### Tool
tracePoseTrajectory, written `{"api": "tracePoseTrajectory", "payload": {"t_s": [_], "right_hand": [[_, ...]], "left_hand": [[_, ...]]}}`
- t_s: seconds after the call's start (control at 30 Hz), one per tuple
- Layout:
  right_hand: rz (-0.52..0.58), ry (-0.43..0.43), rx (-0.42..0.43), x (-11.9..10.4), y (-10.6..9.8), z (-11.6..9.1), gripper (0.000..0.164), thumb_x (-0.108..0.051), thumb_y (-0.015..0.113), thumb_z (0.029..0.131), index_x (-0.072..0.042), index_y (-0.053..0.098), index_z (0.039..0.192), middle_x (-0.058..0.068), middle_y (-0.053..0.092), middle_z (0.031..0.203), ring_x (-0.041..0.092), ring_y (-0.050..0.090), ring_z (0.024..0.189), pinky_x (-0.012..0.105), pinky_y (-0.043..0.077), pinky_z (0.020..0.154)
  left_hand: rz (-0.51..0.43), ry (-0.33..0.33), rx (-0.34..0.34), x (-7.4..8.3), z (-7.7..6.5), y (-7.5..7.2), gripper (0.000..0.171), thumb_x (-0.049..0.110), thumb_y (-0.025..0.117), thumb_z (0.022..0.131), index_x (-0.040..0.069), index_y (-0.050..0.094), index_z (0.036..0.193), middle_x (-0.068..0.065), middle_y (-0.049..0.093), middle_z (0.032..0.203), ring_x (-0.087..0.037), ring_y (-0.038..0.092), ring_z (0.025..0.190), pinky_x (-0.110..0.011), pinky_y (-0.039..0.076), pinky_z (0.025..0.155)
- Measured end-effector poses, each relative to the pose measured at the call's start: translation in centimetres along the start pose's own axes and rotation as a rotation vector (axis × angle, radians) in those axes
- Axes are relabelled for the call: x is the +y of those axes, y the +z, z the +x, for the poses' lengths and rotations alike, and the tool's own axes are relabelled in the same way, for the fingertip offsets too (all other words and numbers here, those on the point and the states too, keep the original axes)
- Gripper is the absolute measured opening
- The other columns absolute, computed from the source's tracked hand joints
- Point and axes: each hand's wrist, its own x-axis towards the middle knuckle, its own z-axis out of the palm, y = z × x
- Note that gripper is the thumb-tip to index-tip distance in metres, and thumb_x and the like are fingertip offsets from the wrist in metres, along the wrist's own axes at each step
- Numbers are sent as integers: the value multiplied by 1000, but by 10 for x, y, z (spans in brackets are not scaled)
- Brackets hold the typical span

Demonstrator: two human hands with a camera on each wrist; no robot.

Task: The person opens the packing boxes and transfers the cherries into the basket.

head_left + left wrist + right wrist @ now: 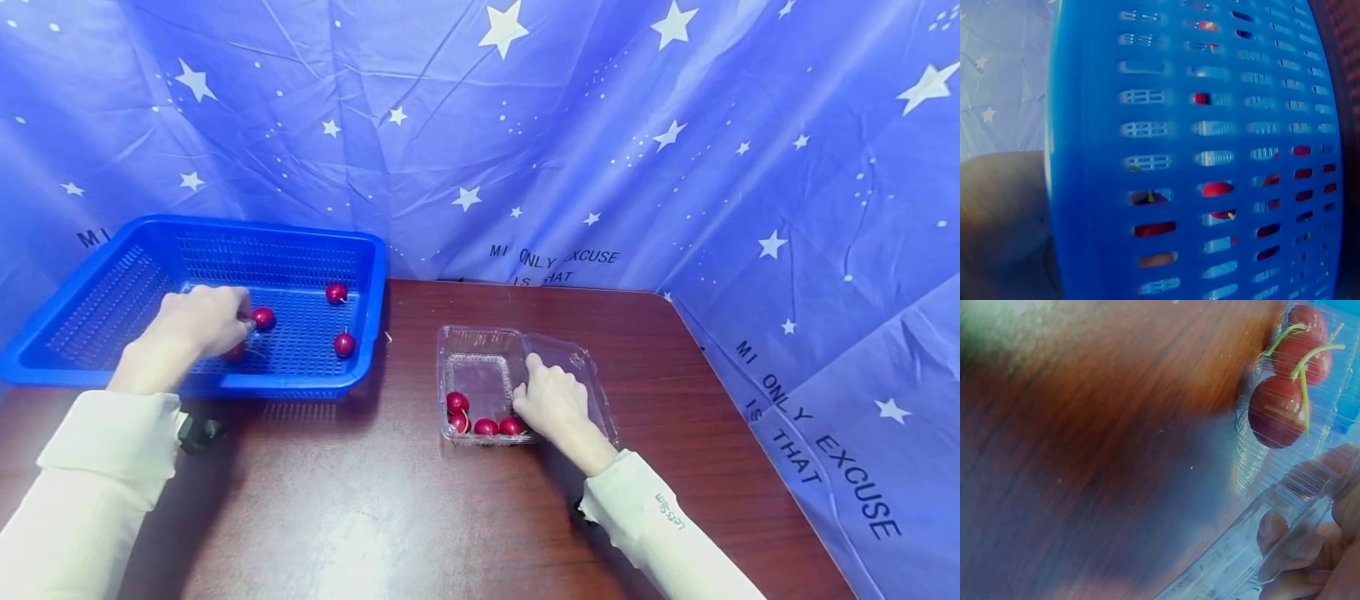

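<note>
My left hand [197,321] reaches down into a blue plastic basket [367,350], its fingers bent beside a red cherry [263,318]. Below the hand another cherry [235,352] is partly covered; whether the fingertips pinch it is hidden. Two more cherries lie at the basket's right side, one [337,292] behind the other [344,344]. With my right hand [555,402], I grip the wall of a clear plastic box [480,335] where its opened lid [596,392] joins. Several cherries [1279,412] with green stems sit along the box's near side.
Both containers stand on a dark reddish wooden table [405,500]. A blue curtain [435,150] with white stars hangs right behind them and along the right side. The basket's slotted wall [1097,187] fills most of the left wrist view.
</note>
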Motion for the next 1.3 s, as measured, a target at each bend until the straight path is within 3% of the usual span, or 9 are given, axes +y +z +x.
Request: {"api": "tracePoseTrajectory", "payload": {"t_s": [0.2,0.47,0.67,1.0,1.3], "right_hand": [[0,-1,9,1,0,0,18,-21,58,78,-5,54,87,26,71,77,45,65,68,55,49,51],[1,-4,7,0,1,0,18,-21,58,78,-6,54,87,26,71,77,44,65,68,55,50,51],[-1,-1,8,0,0,0,17,-20,58,78,-6,53,86,25,71,76,44,65,68,55,50,52],[-3,1,5,0,0,1,17,-21,58,78,-6,53,85,25,71,76,44,65,68,55,50,52],[-2,-6,9,0,1,1,18,-21,58,78,-6,53,85,25,70,75,44,64,68,55,50,52]], "left_hand": [[30,19,36,6,1,6,19,15,56,84,1,62,95,-32,69,94,-52,61,88,-68,46,72],[-3,38,26,6,1,13,13,11,60,82,0,60,90,-28,67,83,-49,61,74,-63,48,64],[-46,12,-5,4,3,15,18,13,57,86,-2,60,97,-34,65,93,-55,59,82,-65,48,68],[-38,-6,-4,2,5,11,25,20,54,91,-1,60,104,-38,63,104,-61,56,93,-67,48,71],[-32,24,102,18,2,2,29,23,53,93,-1,61,107,-37,63,112,-57,56,100,-68,46,74]]}}
